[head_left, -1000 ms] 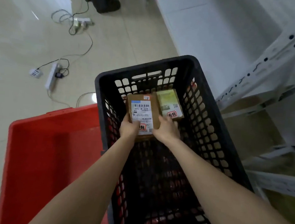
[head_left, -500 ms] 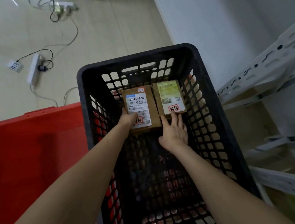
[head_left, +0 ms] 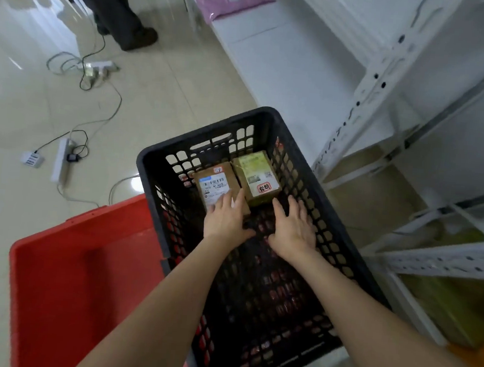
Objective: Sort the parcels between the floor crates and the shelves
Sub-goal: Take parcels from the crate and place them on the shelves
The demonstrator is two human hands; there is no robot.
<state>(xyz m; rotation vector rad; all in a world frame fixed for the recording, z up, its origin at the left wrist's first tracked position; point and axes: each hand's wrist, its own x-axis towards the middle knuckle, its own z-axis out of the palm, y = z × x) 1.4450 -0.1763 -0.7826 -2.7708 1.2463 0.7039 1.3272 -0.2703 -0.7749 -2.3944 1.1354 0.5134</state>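
Black lattice crate (head_left: 269,114), on the tiled floor beside the white shelves (head_left: 373,86); holds two parcels side by side and touching against its far wall. Brown parcel (head_left: 213,185), white barcode label up, lies on the left; green-label parcel (head_left: 257,174), red-and-white sticker at its near corner, lies on the right. Left hand (head_left: 226,218): forearm reaching down into the crate, palm down, fingers (head_left: 225,202) straight and laid flat on the near end of the brown parcel, not curled round it. Right hand (head_left: 294,226): palm down over the crate floor, fingers (head_left: 291,203) spread and relaxed, holding nothing, tips just beside the green-label parcel; contact with the floor cannot be told. Red crate (head_left: 84,257): adjoins the black crate's left side. Power strip (head_left: 61,160) with cables: on the floor, well apart.
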